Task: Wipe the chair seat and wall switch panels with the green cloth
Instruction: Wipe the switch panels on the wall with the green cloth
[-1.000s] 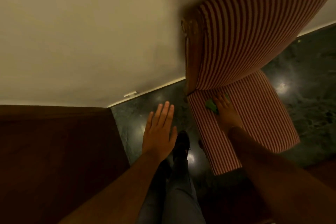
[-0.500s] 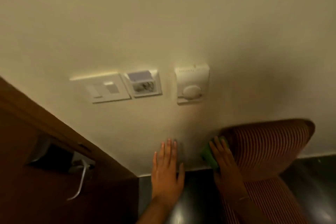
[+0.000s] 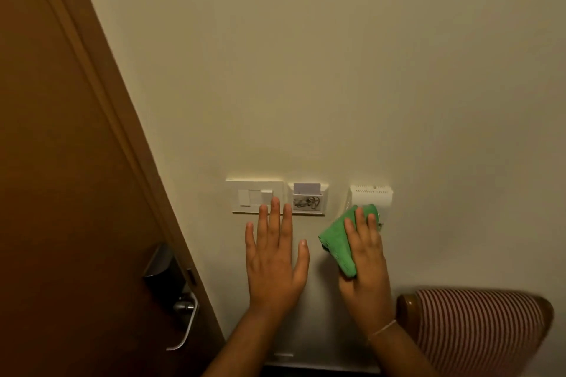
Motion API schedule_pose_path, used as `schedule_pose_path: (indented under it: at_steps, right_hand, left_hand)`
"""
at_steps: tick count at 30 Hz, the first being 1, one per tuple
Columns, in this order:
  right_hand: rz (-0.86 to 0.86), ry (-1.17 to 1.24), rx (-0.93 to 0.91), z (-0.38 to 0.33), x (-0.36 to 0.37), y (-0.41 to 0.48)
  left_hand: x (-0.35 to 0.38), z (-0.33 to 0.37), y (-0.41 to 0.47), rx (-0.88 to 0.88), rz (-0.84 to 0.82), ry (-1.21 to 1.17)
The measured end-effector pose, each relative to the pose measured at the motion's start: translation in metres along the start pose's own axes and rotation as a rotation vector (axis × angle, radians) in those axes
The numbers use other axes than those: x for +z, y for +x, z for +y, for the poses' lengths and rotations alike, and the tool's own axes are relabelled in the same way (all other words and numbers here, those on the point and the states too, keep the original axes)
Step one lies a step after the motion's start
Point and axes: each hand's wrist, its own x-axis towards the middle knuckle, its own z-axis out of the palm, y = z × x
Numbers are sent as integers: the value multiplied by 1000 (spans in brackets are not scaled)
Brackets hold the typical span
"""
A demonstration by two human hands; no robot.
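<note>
Three white fittings sit in a row on the cream wall: a light switch panel [image 3: 249,196], a key-card holder [image 3: 307,199] with a card in it, and a vented thermostat box [image 3: 371,194]. My right hand [image 3: 364,257] presses the folded green cloth [image 3: 338,240] flat against the wall, its upper edge covering the lower part of the thermostat box. My left hand [image 3: 274,254] is open with fingers spread, its fingertips overlapping the lower edge of the switch panel. The chair's striped red-and-white backrest [image 3: 477,330] shows at lower right; its seat is out of view.
A brown wooden door [image 3: 61,193] fills the left side, with a dark lock plate and a metal lever handle [image 3: 183,315]. The chair's wooden frame corner [image 3: 405,306] stands close beside my right forearm.
The view swung up from the chair seat to the wall. My right hand lifted the cloth from the seat, past the backrest, up onto the thermostat box. My left hand rose to the switch panel.
</note>
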Motion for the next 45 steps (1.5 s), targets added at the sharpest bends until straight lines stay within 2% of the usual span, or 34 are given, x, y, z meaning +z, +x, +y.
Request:
schedule_pose_path:
  at_steps: [4, 9, 13, 22, 26, 31, 38, 43, 45]
  right_hand:
    - [72, 2, -45, -9, 21, 19]
    - [94, -19, 12, -10, 54, 31]
    - [124, -49, 53, -1, 81, 34]
    - [196, -80, 24, 26, 124, 17]
    - [181, -70, -2, 29, 124, 14]
    - [301, 24, -41, 22, 124, 38]
    - [168, -146, -175, 40, 124, 15]
    - [245, -50, -191, 31, 116, 44]
    - [254, -81, -217, 31, 115, 47]
  left_hand:
    - [-2, -14, 32, 19, 63, 4]
    - [7, -31, 72, 13, 121, -30]
    - [19, -49, 98, 39, 132, -20]
    - [44, -76, 129, 121, 220, -16]
    - [49, -79, 129, 148, 277, -25]
    - [50, -79, 130, 142, 270, -40]
    - [48, -80, 129, 140, 260, -19]
    - [49, -80, 129, 130, 246, -10]
    - [49, -80, 129, 129, 248, -18]
